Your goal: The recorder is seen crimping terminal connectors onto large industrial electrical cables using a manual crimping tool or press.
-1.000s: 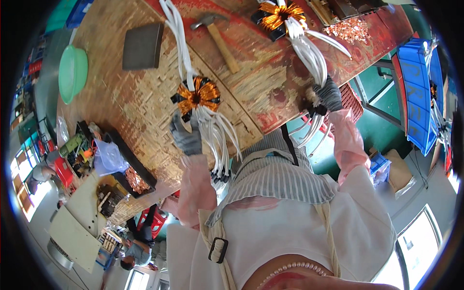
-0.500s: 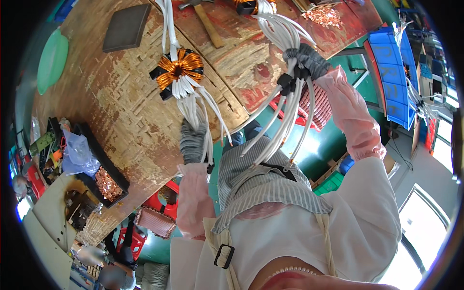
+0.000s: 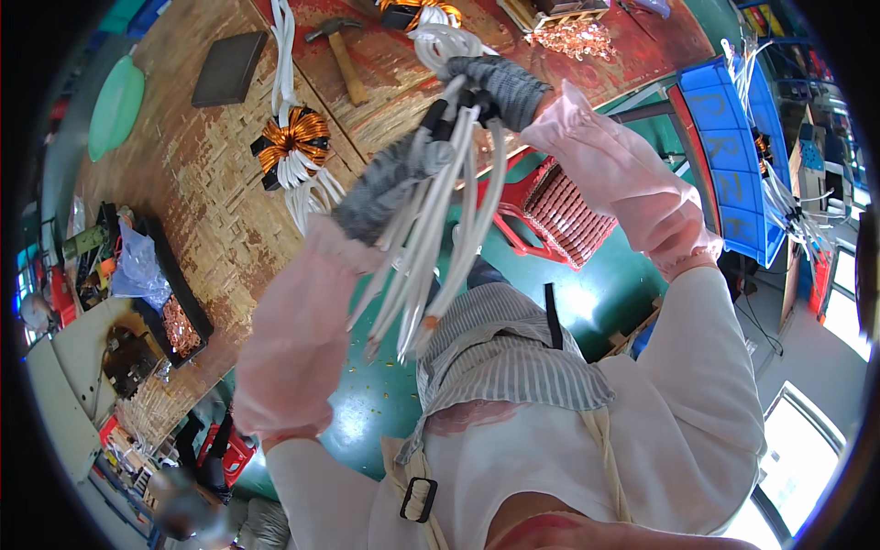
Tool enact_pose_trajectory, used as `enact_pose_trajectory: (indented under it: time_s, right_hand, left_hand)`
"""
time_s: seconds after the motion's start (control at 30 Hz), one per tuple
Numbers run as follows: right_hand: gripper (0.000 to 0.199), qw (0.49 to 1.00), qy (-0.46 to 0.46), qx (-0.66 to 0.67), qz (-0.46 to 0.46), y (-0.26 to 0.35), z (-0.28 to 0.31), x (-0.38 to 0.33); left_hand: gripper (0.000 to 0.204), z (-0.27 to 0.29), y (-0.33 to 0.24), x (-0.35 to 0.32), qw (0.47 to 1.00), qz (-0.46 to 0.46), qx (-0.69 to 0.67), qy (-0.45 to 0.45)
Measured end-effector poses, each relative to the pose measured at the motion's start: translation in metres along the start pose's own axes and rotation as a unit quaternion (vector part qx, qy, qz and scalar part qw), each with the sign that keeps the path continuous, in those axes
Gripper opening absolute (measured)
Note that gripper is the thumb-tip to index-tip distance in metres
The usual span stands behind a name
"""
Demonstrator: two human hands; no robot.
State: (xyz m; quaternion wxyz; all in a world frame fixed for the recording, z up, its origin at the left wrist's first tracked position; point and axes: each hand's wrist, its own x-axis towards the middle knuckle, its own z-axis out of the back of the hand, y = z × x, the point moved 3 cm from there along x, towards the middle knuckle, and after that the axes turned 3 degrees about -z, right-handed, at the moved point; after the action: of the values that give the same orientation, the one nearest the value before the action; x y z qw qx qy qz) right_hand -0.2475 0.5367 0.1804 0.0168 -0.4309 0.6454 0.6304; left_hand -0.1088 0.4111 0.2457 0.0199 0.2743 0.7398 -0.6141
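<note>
A thick bundle of white sleeved wires (image 3: 429, 266) hangs past the table edge, its loose ends pointing down toward my apron. My right hand (image 3: 500, 87), in a grey striped glove, is closed round its upper part next to black wrapping. Just below and to the left, my left hand (image 3: 394, 179), gloved alike, grips the bundle too; some fingers are hidden behind wires. The wires lead up to a copper-wound ring coil (image 3: 431, 13), partly cut off at the top. A second copper ring coil (image 3: 295, 147) with white leads lies on the table left of my hands.
On the worn wooden table (image 3: 197, 183) lie a hammer (image 3: 344, 66), a dark square plate (image 3: 229, 69), a green oval basin (image 3: 117, 108) and copper bits (image 3: 573, 38). A black tray (image 3: 188, 316) stands left. A red stool (image 3: 541, 215) is below the edge; a blue bin (image 3: 733, 170) is right.
My left hand has let go of the second coil's leads and moved up and right onto the bundle. My right hand has shifted left with the bundle.
</note>
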Motion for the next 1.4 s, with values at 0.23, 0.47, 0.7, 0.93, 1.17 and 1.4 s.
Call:
enact_pose_trajectory:
  time_s: [0.23,0.47,0.7,0.93,1.17,1.4]
  right_hand:
    - [0.031,0.989,0.119,0.091,0.009,-0.037,-0.073,-0.051]
    - [0.036,0.946,0.240,0.170,-0.132,-0.171,-0.184,-0.062]
    - [0.014,0.880,0.204,-0.222,0.366,-0.163,-0.108,0.009]
    - [0.019,0.956,-0.025,-0.195,0.216,-0.101,0.063,0.130]
    - [0.015,0.991,-0.044,0.106,0.069,0.017,0.052,0.252]
    - [0.036,0.807,-0.048,-0.583,-0.084,0.075,0.083,0.406]
  left_hand:
    - [0.078,0.004,-0.020,-0.087,0.970,0.044,0.216,-0.100]
    - [0.055,0.088,0.083,-0.232,0.871,0.211,0.347,-0.276]
    - [0.042,0.111,0.191,-0.244,0.927,0.120,-0.161,-0.316]
    - [0.042,0.099,0.145,-0.162,0.743,0.126,0.638,-0.159]
    - [0.023,-0.006,0.133,0.022,0.723,-0.163,0.654,-0.150]
    - [0.021,0.022,0.191,0.006,0.780,0.108,0.604,-0.122]
